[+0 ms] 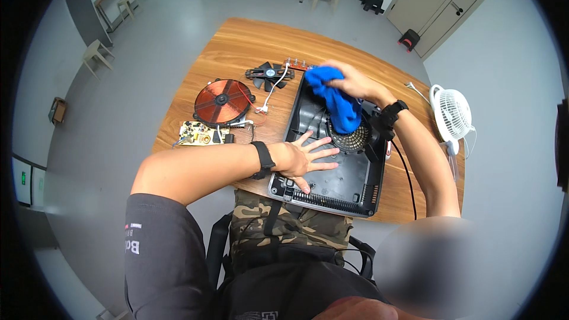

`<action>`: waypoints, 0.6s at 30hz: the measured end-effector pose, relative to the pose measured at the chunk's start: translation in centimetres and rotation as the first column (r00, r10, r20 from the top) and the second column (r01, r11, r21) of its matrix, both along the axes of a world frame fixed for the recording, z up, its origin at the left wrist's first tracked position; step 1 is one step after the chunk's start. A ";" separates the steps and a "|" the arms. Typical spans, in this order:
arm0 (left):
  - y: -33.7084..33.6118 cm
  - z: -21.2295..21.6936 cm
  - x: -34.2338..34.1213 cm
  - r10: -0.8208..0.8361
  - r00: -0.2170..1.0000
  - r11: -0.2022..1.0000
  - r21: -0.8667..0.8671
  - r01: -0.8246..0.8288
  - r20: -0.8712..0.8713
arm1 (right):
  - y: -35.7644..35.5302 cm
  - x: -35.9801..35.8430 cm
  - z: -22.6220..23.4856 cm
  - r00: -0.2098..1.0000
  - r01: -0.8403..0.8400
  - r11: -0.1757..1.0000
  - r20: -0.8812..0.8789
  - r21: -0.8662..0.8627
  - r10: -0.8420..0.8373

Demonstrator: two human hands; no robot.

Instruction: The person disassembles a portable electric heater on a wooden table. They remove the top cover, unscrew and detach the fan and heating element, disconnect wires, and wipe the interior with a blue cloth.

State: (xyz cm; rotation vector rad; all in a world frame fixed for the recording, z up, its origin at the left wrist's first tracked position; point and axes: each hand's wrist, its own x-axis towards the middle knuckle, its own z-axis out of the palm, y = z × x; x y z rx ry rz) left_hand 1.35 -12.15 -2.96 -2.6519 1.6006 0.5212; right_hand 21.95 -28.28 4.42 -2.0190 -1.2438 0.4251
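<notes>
A black plastic appliance shell [349, 184] lies open on the wooden table [237, 44], with a round vent grille [351, 140] in its floor. My left hand [305, 157] lies flat, fingers spread, on the shell's near left part. My right hand [352, 80] grips a blue cloth [338, 104] and presses it against the shell's far edge; the cloth hangs down over the grille.
Left of the shell lie a copper induction coil [223, 101], a green circuit board [198, 134], a black fan [269, 74] and white wires [272, 92]. A small white desk fan [451, 112] stands at the table's right edge. A black cable [403, 172] runs off the front. Stools stand farther back.
</notes>
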 end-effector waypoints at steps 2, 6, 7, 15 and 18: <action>-0.1 0.0 -0.2 -0.002 1.000 1.000 -0.001 0.002 -0.011 | 1.5 -0.1 -0.6 0.985 0.142 0.979 0.073 0.147 -0.154; 0.2 -0.3 -0.4 0.014 1.000 1.000 0.003 -0.014 -0.003 | 4.2 -2.7 -3.3 0.902 0.124 0.979 0.430 -0.163 -0.043; 0.1 -0.4 -0.4 0.010 1.000 1.000 0.000 -0.010 0.000 | 4.8 -3.4 -3.8 0.879 0.181 0.970 0.469 -0.163 -0.085; 0.0 0.5 -0.1 0.006 1.000 0.999 0.032 -0.005 -0.031 | 3.2 -3.4 -2.2 0.950 -0.007 0.984 0.305 -0.176 0.061; 0.1 -0.1 0.0 0.001 1.000 1.000 -0.006 -0.001 0.002 | 2.2 -2.8 -1.7 0.954 -0.040 0.997 0.293 -0.060 0.056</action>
